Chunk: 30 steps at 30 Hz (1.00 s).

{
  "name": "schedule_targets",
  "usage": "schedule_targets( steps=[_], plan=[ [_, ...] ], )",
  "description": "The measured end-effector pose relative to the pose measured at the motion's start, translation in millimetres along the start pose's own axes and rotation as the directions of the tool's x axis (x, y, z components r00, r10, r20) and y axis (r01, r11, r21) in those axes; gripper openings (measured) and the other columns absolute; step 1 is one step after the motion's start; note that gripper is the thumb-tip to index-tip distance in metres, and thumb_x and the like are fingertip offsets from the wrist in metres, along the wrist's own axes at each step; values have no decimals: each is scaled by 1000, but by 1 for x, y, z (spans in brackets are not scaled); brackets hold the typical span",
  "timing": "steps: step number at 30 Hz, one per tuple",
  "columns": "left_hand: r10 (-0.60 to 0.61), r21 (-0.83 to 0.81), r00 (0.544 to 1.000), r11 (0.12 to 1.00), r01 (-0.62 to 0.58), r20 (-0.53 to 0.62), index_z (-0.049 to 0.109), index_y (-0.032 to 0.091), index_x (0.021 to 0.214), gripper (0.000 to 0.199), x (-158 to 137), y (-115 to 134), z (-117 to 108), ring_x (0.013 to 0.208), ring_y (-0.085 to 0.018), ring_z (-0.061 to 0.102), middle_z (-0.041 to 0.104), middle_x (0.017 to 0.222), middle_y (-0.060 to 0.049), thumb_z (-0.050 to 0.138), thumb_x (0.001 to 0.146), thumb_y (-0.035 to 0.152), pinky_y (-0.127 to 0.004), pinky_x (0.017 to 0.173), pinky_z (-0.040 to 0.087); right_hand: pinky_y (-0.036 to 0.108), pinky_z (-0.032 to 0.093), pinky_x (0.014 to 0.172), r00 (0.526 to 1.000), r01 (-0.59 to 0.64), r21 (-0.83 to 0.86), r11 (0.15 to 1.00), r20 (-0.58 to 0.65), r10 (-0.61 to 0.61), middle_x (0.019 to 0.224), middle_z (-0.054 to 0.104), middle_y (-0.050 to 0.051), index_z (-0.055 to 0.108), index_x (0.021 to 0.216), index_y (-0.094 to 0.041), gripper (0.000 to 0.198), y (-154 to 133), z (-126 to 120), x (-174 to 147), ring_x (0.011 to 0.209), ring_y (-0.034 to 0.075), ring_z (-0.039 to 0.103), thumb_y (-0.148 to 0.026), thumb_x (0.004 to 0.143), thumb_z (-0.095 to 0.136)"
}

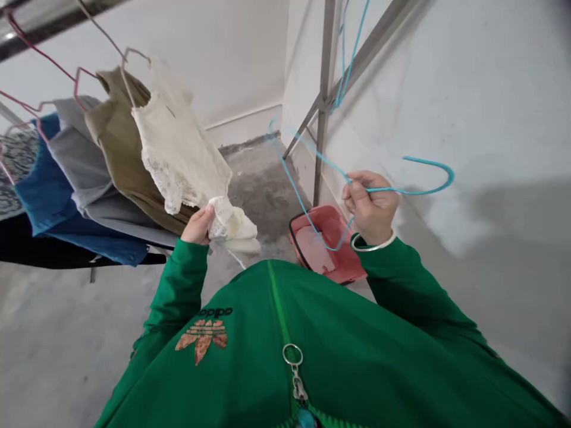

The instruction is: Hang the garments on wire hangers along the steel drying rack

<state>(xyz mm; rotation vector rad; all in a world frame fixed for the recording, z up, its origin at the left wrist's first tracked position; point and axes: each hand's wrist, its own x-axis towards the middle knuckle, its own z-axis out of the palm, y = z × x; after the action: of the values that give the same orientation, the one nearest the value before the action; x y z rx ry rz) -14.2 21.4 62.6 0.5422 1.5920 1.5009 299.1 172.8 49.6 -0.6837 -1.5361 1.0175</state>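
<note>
My left hand is closed on a small bunched white lace garment, whose full shape I cannot make out. Just above it, a cream lace-trimmed top hangs from a wire hanger. In my right hand is a light-blue wire clothes hanger, gripped near its neck, with the hook pointing right and the triangular body reaching left. The far end of this hanger looks slightly blurred. No clothing is on it.
A metal rail at upper left carries several garments, including an olive one, a grey one and a blue one. Beyond the hanger stand a metal frame with another blue hanger and a pink basin.
</note>
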Motion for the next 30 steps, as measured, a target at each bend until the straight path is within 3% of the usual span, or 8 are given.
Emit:
schedule_targets(
  steps=[6,12,14,18,20,25,28,30],
  plan=[
    [75,80,993,993,-82,89,69,14,92,60,20,-7,5,100,-29,68,74,83,-10,75,60,65,-39,84,56,29,46,51,880,-108,-111,988,452,147,59,57,0,68,100,-24,22,-17,-17,-37,52,13,55,-37,91,53],
    [134,323,968,925,-199,213,71,14,89,63,22,-13,22,88,-26,68,71,76,-7,64,66,73,-38,79,56,26,49,55,850,-74,-219,973,496,177,70,65,1,69,97,-22,24,-16,4,-43,55,11,57,-35,90,50],
    [186,465,925,821,-331,331,71,15,89,59,17,-15,31,88,-23,66,71,81,-7,56,76,70,-36,82,54,26,51,61,842,-24,-234,972,520,146,71,66,1,69,96,-21,25,-8,20,-43,60,12,59,-35,91,49],
    [226,564,738,517,-645,636,68,14,93,47,5,-23,58,100,-22,62,68,100,-11,42,92,53,-34,92,49,29,52,74,825,86,-158,984,565,19,76,67,4,68,97,-16,31,22,62,-47,74,15,63,-36,93,45],
    [197,600,685,354,-717,701,66,14,100,42,0,-26,68,104,-22,60,64,111,-13,37,96,43,-34,92,48,30,52,75,836,108,-121,987,548,-25,80,68,6,68,95,-15,33,36,80,-48,77,16,64,-38,93,44],
    [306,764,715,-70,-642,629,65,19,102,31,-6,-18,69,107,-27,55,63,113,-15,40,96,35,-43,92,42,29,51,75,869,75,-28,997,492,-52,81,67,5,65,94,-15,32,45,89,-38,78,14,63,-39,94,44],
    [325,788,726,-124,-602,606,65,19,87,31,-3,-16,61,105,-28,55,66,97,-12,42,95,37,-40,87,40,28,50,74,846,103,-95,990,532,-37,83,66,5,63,89,-17,30,38,81,-25,76,14,61,-41,92,47],
    [288,810,767,-61,-584,574,63,18,87,33,1,-19,54,88,-23,59,65,86,-10,39,96,39,-32,74,41,32,50,77,899,152,-195,969,435,-53,88,65,6,61,92,-17,29,33,77,-19,81,16,60,-43,91,49]
  ],
)
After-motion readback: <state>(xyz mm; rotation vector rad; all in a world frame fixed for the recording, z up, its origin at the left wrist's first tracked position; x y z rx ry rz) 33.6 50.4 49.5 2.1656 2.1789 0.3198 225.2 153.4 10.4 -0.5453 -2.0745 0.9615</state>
